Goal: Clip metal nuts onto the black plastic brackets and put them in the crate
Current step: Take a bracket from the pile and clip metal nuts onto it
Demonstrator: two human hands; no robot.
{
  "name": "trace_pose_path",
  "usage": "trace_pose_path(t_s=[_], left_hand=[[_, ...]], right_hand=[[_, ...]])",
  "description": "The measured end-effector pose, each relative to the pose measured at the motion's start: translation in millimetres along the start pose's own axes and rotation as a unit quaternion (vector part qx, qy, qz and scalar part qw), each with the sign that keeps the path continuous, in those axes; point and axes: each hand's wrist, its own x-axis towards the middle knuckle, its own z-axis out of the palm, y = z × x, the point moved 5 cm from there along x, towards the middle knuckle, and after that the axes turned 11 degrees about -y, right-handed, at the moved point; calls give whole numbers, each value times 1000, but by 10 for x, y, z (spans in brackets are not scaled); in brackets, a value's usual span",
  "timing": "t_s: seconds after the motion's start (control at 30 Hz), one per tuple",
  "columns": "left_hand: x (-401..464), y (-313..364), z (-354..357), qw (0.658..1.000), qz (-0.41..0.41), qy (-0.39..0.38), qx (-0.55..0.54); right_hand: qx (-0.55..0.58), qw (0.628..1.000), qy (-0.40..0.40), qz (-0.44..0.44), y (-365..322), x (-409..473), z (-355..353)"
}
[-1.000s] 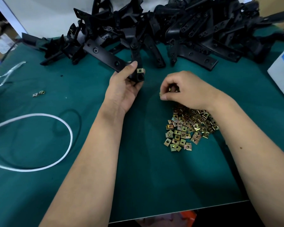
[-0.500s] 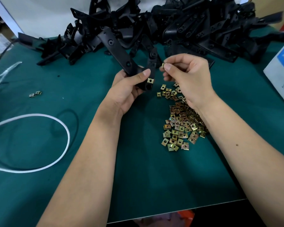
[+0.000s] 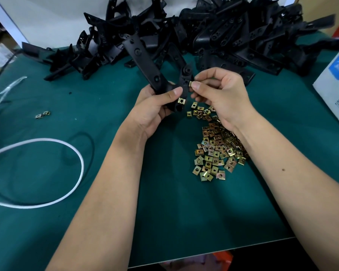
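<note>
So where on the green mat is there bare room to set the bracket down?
Bare mat lies near the front edge between the forearms, and between the white cord loop and the left hand. Crowded: the bracket heap along the back, and the nut pile.

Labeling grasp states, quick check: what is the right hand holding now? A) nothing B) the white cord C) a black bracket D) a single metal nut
D: the right hand pinches a single metal nut between thumb and fingertip, right beside the black bracket that the left hand grips; that bracket already carries one clipped nut.
</note>
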Motion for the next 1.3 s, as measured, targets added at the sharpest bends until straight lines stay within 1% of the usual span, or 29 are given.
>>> trace_pose_path(t_s=[0.23, 0.5, 0.67, 0.9, 1.13, 1.2, 1.3], left_hand=[[-11, -14, 47, 999, -27, -37, -17], [-3, -29, 110, 997, -56, -34, -47], [-1, -34, 107, 996, -70, -41, -34], [-8, -38, 133, 997, -72, -35, -12], [-6, -33, 155, 997, -69, -29, 23], [-4, -46, 154, 998, -59, -25, 16], [-19, -73, 134, 999, -34, -15, -31]], right_hand=[[22, 1000, -8, 11, 7, 3, -30], [44, 999, -9, 8, -16, -16, -26], [29, 999, -17, 7, -30, -27, -22], [47, 999, -11, 21, 4, -30, -4], [31, 999, -5, 25, 27, -21, -15], [33, 999, -3, 29, 46, -15, -18], [60, 997, -19, 34, 51, 4, 10]])
